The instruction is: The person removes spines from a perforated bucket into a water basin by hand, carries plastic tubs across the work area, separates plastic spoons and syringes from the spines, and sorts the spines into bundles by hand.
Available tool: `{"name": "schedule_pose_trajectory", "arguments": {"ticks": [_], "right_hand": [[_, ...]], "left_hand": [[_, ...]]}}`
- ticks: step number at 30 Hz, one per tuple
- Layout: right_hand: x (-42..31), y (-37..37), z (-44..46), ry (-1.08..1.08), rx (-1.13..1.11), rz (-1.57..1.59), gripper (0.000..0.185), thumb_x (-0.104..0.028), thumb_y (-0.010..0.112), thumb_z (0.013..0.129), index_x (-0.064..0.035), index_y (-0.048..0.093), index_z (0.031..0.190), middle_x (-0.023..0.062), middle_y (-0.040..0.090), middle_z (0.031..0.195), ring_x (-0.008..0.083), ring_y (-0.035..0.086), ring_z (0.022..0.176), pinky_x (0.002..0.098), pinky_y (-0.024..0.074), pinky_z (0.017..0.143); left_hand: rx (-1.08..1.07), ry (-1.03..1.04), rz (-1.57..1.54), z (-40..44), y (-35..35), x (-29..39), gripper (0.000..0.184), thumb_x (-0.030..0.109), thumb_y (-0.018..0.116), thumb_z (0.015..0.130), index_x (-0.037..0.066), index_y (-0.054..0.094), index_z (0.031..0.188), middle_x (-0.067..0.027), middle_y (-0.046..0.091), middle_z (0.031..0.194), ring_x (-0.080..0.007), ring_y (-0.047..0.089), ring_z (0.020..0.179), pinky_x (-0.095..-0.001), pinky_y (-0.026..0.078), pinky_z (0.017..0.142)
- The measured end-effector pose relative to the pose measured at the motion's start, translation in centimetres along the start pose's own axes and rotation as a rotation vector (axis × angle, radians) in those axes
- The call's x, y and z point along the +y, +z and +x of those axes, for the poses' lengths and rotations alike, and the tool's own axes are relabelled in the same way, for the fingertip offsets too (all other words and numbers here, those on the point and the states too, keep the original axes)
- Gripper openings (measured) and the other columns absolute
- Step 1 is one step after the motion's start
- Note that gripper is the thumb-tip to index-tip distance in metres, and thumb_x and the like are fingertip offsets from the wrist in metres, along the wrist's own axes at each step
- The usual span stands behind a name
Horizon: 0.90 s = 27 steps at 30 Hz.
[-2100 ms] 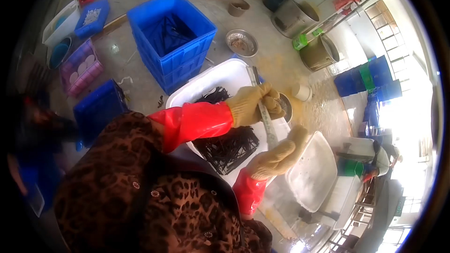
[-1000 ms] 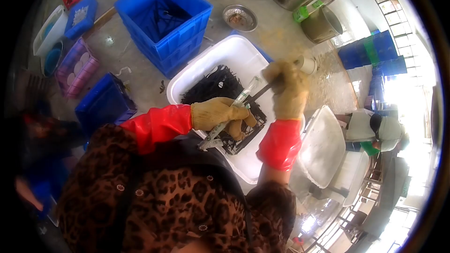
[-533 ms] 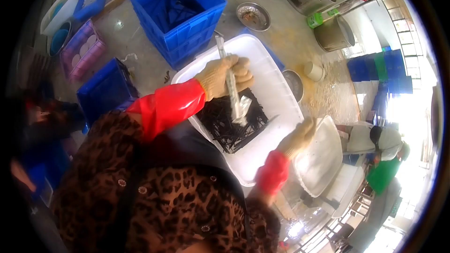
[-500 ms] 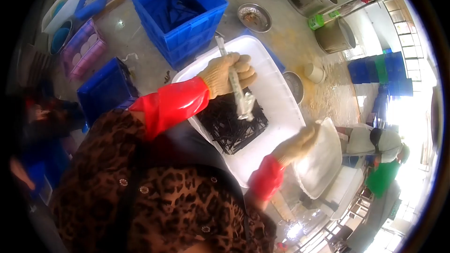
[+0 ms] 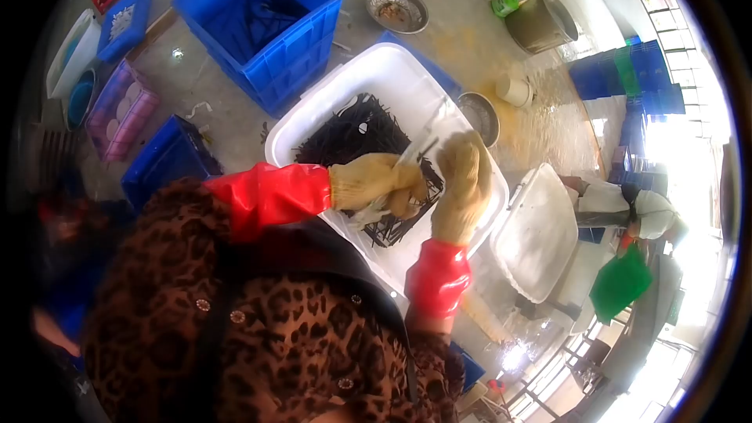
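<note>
A crumpled strip of clear plastic (image 5: 421, 147) stretches between my two gloved hands, above a white plastic tub (image 5: 294, 138). Wrapped round its lower part is my left hand (image 5: 377, 186), in a tan glove with a red sleeve cover. My right hand (image 5: 464, 186), gloved the same way, has its fingers bent together at the strip's upper end; the exact grip is partly hidden. Inside the tub lies a pile of thin dark sticks or strips (image 5: 356, 131), with a small pale piece (image 5: 363, 128) on top. My hands hide part of the pile.
A stacked blue crate (image 5: 262, 70) stands beyond the tub, with a metal bowl (image 5: 398, 9) near it. At right are a white lid or tray (image 5: 536, 235) and a person in white (image 5: 650, 211) with a green item. A smaller blue crate (image 5: 168, 160) sits at left.
My left hand has come down and nearer with the plastic strip. My right hand has moved from the tub's right rim up to the strip. The whole view has shifted slightly.
</note>
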State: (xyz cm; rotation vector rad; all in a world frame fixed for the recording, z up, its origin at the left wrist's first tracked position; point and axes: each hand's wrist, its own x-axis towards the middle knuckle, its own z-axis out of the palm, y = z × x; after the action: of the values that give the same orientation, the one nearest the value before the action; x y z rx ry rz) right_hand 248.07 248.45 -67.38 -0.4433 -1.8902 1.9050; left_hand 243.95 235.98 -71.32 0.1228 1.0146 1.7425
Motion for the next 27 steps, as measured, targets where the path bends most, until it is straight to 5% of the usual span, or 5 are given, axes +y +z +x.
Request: {"name": "schedule_pose_trajectory", "arguments": {"ticks": [7,11,12,19,27], "right_hand": [[2.7,0.7,2.2,0.424,-0.466,0.488,0.044,-0.033,0.05,0.081,0.0057,0.049,0.103,0.0134,0.055,0.089,0.0206,0.055,0.08,0.0313,0.0456,0.073],[2.7,1.5,-1.5,0.366,-0.826,-0.068,0.044,-0.031,0.055,0.078,0.0084,0.052,0.098,0.0148,0.057,0.089,0.0226,0.055,0.086,0.0312,0.0451,0.076],[1.7,2.1,-2.6,0.745,-0.633,0.163,0.046,-0.031,0.056,0.077,0.0088,0.051,0.1,0.0159,0.056,0.092,0.0226,0.054,0.087,0.0307,0.044,0.078],[6.1,2.4,-1.4,0.618,-0.429,1.023,0.038,-0.038,0.048,0.079,-0.0003,0.049,0.08,0.0066,0.049,0.074,0.0215,0.05,0.073,0.0359,0.0418,0.076],[9.3,-3.4,0.1,0.513,0.125,0.904,0.023,-0.027,0.049,0.081,-0.0069,0.042,0.072,0.0024,0.038,0.069,0.0173,0.039,0.067,0.0343,0.0386,0.07]], "left_hand": [[-0.028,-0.283,0.163,-3.7,-0.1,-0.7,0.035,0.028,0.041,0.087,-0.004,0.054,0.086,-0.0063,0.05,0.058,-0.0162,0.055,0.067,-0.0263,0.046,0.068],[-0.161,-0.249,0.294,-5.3,-1.2,-0.6,0.028,0.021,0.042,0.085,-0.005,0.051,0.083,-0.0069,0.047,0.052,-0.0169,0.053,0.055,-0.0262,0.046,0.064],[-0.092,-0.361,0.097,-5.6,-1.1,-0.8,0.025,0.017,0.039,0.084,-0.005,0.049,0.082,-0.0073,0.045,0.048,-0.0175,0.05,0.05,-0.0266,0.046,0.062],[-0.148,-0.475,0.198,-5.7,-3.1,-0.3,0.028,0.017,0.037,0.084,-0.006,0.052,0.089,-0.0077,0.05,0.052,-0.017,0.05,0.05,-0.0272,0.044,0.057],[-0.113,-0.715,0.257,-4.6,-6.2,-0.3,0.02,0.014,0.048,0.078,-0.002,0.055,0.089,-0.0057,0.054,0.058,-0.011,0.05,0.051,-0.0219,0.039,0.044]]}}
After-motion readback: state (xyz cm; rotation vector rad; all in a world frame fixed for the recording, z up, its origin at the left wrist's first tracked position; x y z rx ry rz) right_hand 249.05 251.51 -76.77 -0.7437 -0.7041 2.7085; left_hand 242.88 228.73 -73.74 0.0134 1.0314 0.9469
